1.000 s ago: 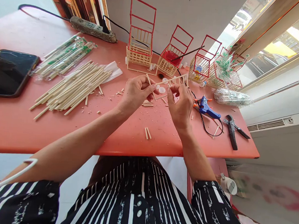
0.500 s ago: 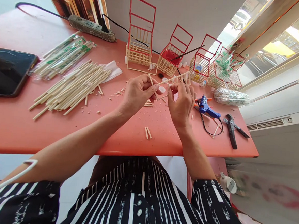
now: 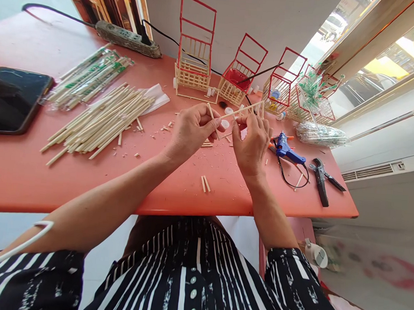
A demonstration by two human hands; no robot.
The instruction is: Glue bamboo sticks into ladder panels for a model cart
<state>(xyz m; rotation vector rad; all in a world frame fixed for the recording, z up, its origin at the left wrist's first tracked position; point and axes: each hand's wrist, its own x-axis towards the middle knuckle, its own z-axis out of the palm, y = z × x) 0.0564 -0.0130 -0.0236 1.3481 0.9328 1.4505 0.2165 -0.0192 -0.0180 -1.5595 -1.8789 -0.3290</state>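
Note:
Both my hands hold a small frame of pale wooden sticks (image 3: 244, 111) above the table's middle. My left hand (image 3: 194, 128) pinches the short stick at the frame's left end between thumb and fingers. Around the frame's near side, my right hand (image 3: 250, 141) is closed, its thumb and index finger by a crosspiece. The frame's right part has several crossbars and sticks out past my right fingers; its lower part is partly hidden by that hand. White round caps (image 3: 225, 123) lie just behind and between my hands. Two short cut sticks (image 3: 205, 183) lie near the table's front edge.
On the left are a pile of sticks (image 3: 99, 121), wrapped sticks (image 3: 88, 78), a phone (image 3: 14, 99) and a power strip (image 3: 126, 38). Small stick carts (image 3: 193, 74) with red frames line the wall. A blue glue gun (image 3: 288, 149) and pliers (image 3: 320, 179) lie right.
Almost nothing differs. Both hands keep their grip on the stick frame, which has shifted very slightly.

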